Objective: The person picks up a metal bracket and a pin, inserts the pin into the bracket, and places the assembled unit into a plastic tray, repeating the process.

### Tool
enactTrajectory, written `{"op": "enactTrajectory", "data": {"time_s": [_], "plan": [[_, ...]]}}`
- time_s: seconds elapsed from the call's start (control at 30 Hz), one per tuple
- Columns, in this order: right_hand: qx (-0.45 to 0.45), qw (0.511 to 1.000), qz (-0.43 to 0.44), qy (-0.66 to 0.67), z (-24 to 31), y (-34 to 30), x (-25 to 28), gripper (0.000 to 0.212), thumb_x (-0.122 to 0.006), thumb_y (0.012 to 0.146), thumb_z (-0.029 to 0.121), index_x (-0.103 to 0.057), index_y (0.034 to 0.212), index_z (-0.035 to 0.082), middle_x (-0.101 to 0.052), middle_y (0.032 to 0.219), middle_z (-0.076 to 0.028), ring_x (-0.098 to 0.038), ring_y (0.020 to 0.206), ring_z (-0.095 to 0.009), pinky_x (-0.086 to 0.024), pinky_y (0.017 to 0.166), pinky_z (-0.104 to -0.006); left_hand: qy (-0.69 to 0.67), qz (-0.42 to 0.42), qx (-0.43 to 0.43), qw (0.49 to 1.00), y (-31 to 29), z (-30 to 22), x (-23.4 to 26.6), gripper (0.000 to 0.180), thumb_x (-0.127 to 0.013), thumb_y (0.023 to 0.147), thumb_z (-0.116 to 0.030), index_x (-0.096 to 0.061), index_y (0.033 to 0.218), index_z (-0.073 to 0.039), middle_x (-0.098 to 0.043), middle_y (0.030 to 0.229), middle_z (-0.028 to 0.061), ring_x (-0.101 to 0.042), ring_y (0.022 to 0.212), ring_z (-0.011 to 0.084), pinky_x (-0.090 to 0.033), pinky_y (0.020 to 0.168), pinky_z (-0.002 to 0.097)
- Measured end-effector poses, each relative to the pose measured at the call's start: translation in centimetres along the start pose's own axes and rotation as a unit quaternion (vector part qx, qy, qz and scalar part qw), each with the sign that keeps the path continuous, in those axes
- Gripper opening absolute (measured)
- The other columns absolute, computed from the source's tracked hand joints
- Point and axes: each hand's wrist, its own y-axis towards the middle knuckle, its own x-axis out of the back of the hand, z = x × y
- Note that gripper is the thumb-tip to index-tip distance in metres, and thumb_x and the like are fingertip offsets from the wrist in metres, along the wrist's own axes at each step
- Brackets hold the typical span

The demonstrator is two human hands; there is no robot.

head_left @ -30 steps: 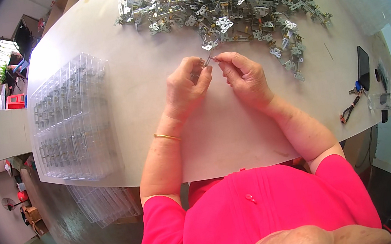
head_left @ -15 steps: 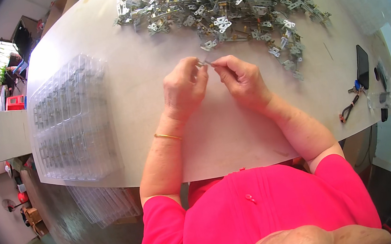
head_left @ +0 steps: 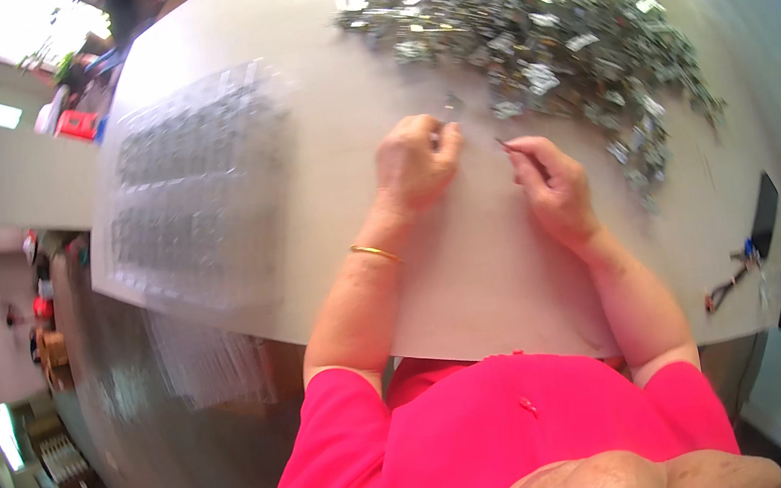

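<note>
My left hand [head_left: 415,159] is closed above the table, pinching a small metal part [head_left: 453,104] that sticks out past thumb and finger. A hand's width to its right, my right hand [head_left: 554,181] is also closed, with a thin dark metal piece [head_left: 502,142] between thumb and forefinger. The exact kind of both pieces is blurred. Just beyond my hands lies a big heap of small metal parts [head_left: 540,30], silvery plates with holes and some brass-coloured bits.
Stacked clear plastic trays [head_left: 190,183] with small parts inside stand on the table [head_left: 442,317] at left. More clear trays [head_left: 211,357] are below the table edge. At right lie a black phone [head_left: 765,213], keys on a cord [head_left: 734,281] and clear plastic sheeting [head_left: 764,37].
The view has swung, so the table and heap appear shifted right and tilted. My hands, close together before at the fingertips, have moved apart, each with a piece.
</note>
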Motion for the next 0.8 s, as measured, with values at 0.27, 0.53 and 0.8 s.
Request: {"op": "enactTrajectory", "data": {"time_s": [0.27, 0.53, 0.8], "plan": [[-0.041, 0.999, 0.027, 0.012, 0.0, -0.4, 0.2, 0.011, -0.061, 0.097, 0.007, -0.066, 0.107, 0.004, -0.061, 0.076, 0.001, -0.057, 0.068, -0.007, -0.047, 0.062, -0.0229, 0.052, -0.046, -0.063, 0.996, -0.4, -0.2, -0.1, 0.018, -0.065, 0.086, -0.02, -0.057, 0.086, -0.003, -0.063, 0.073, 0.0153, -0.064, 0.071, 0.0347, -0.05, 0.066, 0.0461], [-0.075, 0.996, 0.038, 0.036, -0.1, 0.0, 0.1, 0.013, -0.06, 0.098, 0.007, -0.066, 0.11, 0.005, -0.058, 0.078, 0.004, -0.053, 0.068, -0.004, -0.043, 0.059, -0.0197, 0.113, -0.099, -0.078, 0.986, 0.1, 0.6, -0.7, 0.018, -0.066, 0.084, -0.019, -0.059, 0.083, -0.003, -0.059, 0.083, 0.0157, -0.059, 0.082, 0.0342, -0.046, 0.077, 0.0442], [-0.062, 0.997, 0.03, 0.039, 0.0, -0.2, 0.1, 0.013, -0.059, 0.099, 0.008, -0.066, 0.11, 0.006, -0.058, 0.078, 0.005, -0.052, 0.066, -0.003, -0.042, 0.057, -0.0188, 0.078, -0.067, -0.03, 0.994, -0.5, 0.1, -0.8, 0.019, -0.066, 0.086, -0.019, -0.06, 0.082, -0.002, -0.059, 0.085, 0.0161, -0.059, 0.083, 0.0345, -0.047, 0.078, 0.0451]]}}
